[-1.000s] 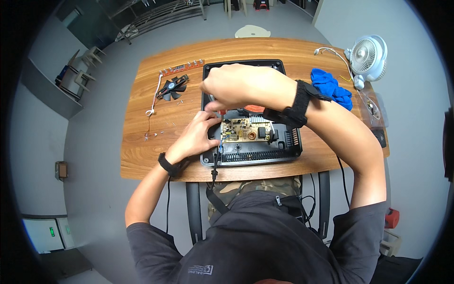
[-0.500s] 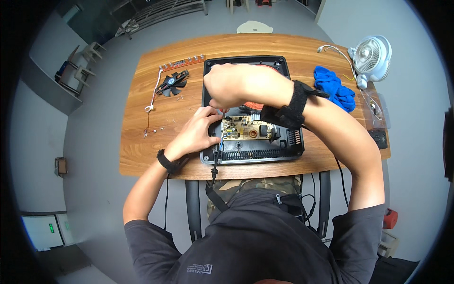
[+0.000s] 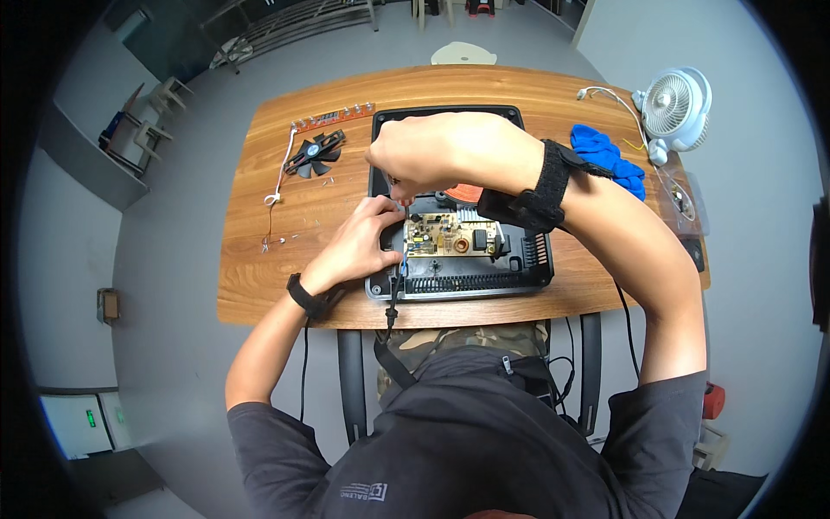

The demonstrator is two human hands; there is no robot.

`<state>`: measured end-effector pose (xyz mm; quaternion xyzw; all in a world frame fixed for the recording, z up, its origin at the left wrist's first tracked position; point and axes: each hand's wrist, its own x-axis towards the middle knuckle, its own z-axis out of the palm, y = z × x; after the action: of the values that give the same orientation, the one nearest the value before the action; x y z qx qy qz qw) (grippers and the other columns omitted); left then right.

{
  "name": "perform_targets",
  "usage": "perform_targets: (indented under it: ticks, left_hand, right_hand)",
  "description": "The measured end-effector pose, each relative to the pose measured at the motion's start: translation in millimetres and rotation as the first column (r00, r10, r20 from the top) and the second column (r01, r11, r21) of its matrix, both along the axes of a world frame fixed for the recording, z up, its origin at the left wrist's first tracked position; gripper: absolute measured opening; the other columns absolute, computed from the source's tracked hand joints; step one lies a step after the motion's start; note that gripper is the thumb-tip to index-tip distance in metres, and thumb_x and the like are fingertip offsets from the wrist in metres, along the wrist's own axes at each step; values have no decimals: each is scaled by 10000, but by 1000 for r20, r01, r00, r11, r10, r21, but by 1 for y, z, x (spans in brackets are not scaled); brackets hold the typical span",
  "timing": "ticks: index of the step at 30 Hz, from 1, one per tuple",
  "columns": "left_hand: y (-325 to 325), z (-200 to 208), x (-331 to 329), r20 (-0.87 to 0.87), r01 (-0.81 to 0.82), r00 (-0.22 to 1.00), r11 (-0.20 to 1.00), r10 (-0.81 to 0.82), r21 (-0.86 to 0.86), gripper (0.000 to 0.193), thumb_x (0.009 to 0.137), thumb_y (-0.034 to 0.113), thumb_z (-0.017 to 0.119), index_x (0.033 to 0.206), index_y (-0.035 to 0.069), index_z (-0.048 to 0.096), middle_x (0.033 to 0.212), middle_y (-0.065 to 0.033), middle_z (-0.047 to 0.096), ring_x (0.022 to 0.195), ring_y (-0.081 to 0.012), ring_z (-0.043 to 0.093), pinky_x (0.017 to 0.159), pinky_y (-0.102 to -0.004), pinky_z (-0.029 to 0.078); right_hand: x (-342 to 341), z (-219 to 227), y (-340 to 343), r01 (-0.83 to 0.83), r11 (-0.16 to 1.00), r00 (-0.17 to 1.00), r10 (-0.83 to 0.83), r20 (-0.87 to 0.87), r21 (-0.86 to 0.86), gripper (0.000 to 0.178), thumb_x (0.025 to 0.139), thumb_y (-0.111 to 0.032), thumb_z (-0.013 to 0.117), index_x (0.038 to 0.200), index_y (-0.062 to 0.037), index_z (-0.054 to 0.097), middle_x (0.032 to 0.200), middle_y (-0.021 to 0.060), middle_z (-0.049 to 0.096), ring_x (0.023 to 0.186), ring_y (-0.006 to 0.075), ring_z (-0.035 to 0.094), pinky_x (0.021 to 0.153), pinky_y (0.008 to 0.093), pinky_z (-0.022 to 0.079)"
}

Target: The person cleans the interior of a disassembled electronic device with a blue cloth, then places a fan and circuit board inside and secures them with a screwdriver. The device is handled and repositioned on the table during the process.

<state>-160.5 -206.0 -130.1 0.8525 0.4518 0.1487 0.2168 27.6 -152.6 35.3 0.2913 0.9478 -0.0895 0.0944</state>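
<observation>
A black induction cooker housing (image 3: 536, 275) lies opened on the table, with a tan circuit board (image 3: 443, 244) in its near half and a copper-red coil (image 3: 467, 195) behind it, partly covered by my right arm. My right hand (image 3: 424, 156) is closed around a screwdriver (image 3: 406, 206); little more than its red part and thin shaft shows, pointing down at the board's far left corner. My left hand (image 3: 359, 238) rests on the housing's left edge, thumb and fingers apart, beside the board. Blue wires (image 3: 404, 266) run near the thumb to a black cable (image 3: 392, 313).
To the left lie a black cooling fan (image 3: 316, 154), an orange strip with small parts (image 3: 333, 116), a white cable (image 3: 284, 173) and loose screws (image 3: 290, 237). At right are a blue cloth (image 3: 608, 160), a white desk fan (image 3: 674, 105) and a clear plastic box (image 3: 683, 201).
My right hand has turned a little at the wrist and shifted slightly left, the screwdriver still at the board's corner. My left hand stays on the housing's edge.
</observation>
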Motion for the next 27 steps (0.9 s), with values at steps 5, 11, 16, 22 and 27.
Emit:
perform_targets:
  ticks: [5,11,16,22,27]
  left_hand:
    - [0,-3,0,-14,-3,1000,1000,3,13,639,702,188,835,1268,-41,646,1323,-156,560,1264,-341,501,1100,-424,428]
    - [1,-8,-5,0,22,1000,999,-22,41,645,709,202,834,1283,-26,646,1286,-156,573,1245,-335,513,1097,-421,431]
    - [4,-7,-5,-7,51,999,997,-51,57,647,706,207,845,1282,-12,647,1261,-146,587,1220,-327,530,1080,-424,440]
    - [0,2,-4,-60,26,998,1000,-27,-11,651,724,190,853,1306,-9,642,1341,-170,572,1286,-338,509,1124,-419,412]
    - [2,15,-20,78,43,996,996,-50,80,543,756,163,834,1255,21,673,1256,-153,613,1216,-346,568,1088,-419,446]
  right_hand:
    - [-7,-4,0,60,998,998,-60,-10,1,291,799,-219,795,940,34,758,933,203,741,867,335,735,724,420,599]
    - [-10,-15,7,77,997,997,-77,-24,21,290,794,-221,787,930,34,760,925,224,739,891,354,743,750,429,608]
    - [-5,-26,15,65,998,996,-64,-67,4,279,798,-212,780,791,64,739,759,239,715,769,365,744,682,412,609]
    - [-5,-23,13,61,998,995,-61,-85,3,292,807,-225,793,782,61,737,748,232,716,745,349,744,668,403,606]
    - [-7,-20,11,69,997,997,-68,-39,30,259,787,-198,790,874,44,759,857,232,734,845,353,744,734,423,608]
